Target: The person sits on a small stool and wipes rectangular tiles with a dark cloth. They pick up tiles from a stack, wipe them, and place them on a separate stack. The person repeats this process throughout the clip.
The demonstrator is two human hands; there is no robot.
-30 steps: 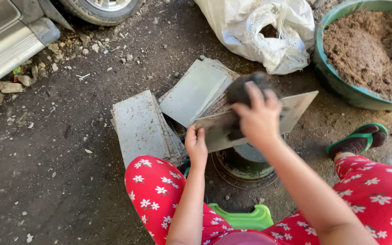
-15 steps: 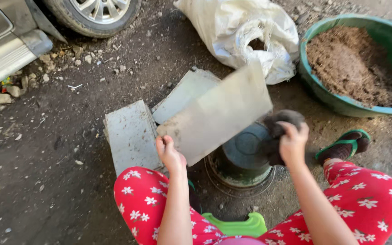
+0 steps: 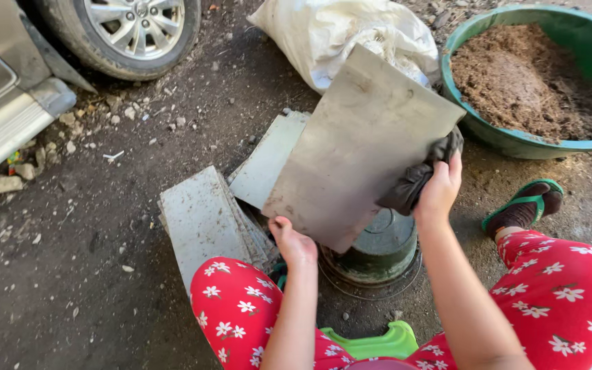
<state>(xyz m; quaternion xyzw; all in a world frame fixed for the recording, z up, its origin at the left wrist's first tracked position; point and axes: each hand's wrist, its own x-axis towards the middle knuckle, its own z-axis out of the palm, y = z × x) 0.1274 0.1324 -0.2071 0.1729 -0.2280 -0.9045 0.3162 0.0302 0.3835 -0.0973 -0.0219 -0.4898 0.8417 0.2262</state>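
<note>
My left hand (image 3: 292,243) grips the near lower edge of a grey rectangular metal sheet (image 3: 358,151), which is tilted up above an upturned dark pot (image 3: 378,247). At the sheet's right edge my right hand (image 3: 440,192) holds a dark rag (image 3: 419,175); the rag wraps round behind that edge. More grey sheets lie on the dirt: a stack (image 3: 203,219) by my left knee and another (image 3: 268,157) partly under the raised sheet.
A green basin (image 3: 460,103) of brown soil stands at the upper right, with a white sack (image 3: 330,34) beside it. A car wheel (image 3: 131,31) and body panel are at the upper left. A green stool (image 3: 371,342) is under me. My sandalled foot (image 3: 522,205) rests at right.
The sheet has been lifted and swung up from lying across the pot. My right hand with the rag moved from the sheet's face to its right edge.
</note>
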